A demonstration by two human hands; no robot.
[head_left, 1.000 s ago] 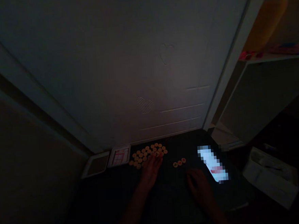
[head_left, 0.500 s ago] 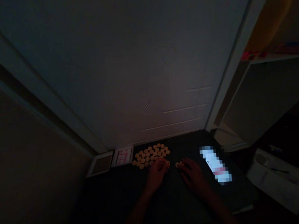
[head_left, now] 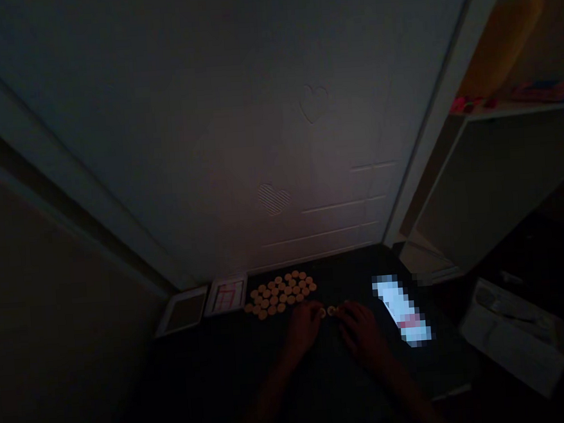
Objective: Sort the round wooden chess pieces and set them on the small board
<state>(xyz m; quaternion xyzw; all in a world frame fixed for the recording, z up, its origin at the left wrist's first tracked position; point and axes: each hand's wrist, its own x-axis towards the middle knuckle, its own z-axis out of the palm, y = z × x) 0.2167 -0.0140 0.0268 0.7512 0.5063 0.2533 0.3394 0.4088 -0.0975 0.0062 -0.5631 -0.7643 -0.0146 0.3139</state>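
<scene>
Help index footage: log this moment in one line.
left hand: at round piece; right hand: at another; piece cluster: beyond left hand; lit screen: at right

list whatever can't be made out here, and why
All in the head view:
- Whether the left hand grips or merely touches the disc at its fingertips: too dark and small.
- Whether more discs lie under the right hand: its fingers block the view.
- Markings on the clustered discs: too small and dim.
- What the lit screen shows: pixelated.
- The near ends of the forearms: lost in darkness toward the bottom edge.
</scene>
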